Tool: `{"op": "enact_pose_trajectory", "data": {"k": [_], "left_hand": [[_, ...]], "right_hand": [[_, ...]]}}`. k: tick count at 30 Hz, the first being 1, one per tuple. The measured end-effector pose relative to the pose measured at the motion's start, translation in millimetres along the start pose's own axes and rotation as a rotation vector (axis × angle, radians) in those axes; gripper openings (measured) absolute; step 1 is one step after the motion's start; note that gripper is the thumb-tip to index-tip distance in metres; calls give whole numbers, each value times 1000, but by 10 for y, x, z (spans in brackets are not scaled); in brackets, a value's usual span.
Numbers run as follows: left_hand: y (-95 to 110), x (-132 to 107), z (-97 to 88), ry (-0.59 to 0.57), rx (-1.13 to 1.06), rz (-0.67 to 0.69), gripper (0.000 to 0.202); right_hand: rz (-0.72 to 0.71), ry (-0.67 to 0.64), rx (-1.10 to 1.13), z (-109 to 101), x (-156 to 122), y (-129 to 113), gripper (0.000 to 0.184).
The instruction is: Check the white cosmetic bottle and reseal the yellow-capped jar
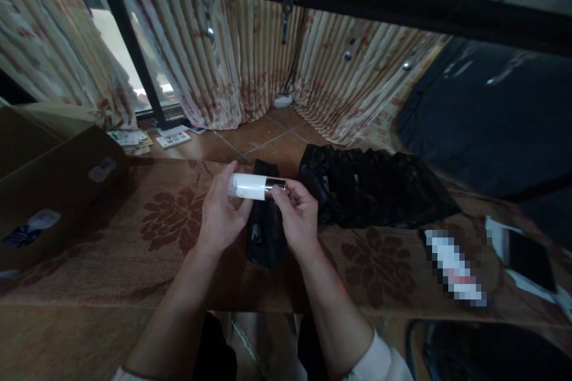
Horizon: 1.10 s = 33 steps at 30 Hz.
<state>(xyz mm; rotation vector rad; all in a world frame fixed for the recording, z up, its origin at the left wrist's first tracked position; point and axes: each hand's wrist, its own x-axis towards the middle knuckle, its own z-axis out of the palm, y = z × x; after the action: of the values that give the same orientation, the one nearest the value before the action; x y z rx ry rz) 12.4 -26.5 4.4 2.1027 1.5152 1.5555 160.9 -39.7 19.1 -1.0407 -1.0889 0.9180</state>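
Observation:
A white cylindrical bottle (250, 186) with a shiny dark or gold cap lies sideways between my two hands, above the table. The base end is gripped by my left hand (221, 211), thumb below and fingers behind. At the capped end, my right hand (298, 211) pinches the cap between thumb and fingers. Small print on the bottle is too small to read. Directly beneath my hands a narrow black pouch (263, 238) rests on the cloth, partly covered by the bottle and my fingers.
Several black bags (370, 187) lie in a row at the right on a patterned brown tablecloth (174, 226). An open cardboard box (67, 190) stands at the left. A dark flat device (531, 262) lies far right. Striped curtains (250, 53) hang behind.

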Motion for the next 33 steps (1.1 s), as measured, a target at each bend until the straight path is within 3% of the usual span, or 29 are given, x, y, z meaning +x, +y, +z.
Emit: {"op": "enact_pose_trajectory", "data": {"k": [13,33], "left_hand": [[11,13,42,24,-47,-1,54],[6,6,29,9,-53,-9,52]], "right_hand": [[-17,46,26,-32,20,17,23],[-19,0,-14,-20,7,68,44]]}}
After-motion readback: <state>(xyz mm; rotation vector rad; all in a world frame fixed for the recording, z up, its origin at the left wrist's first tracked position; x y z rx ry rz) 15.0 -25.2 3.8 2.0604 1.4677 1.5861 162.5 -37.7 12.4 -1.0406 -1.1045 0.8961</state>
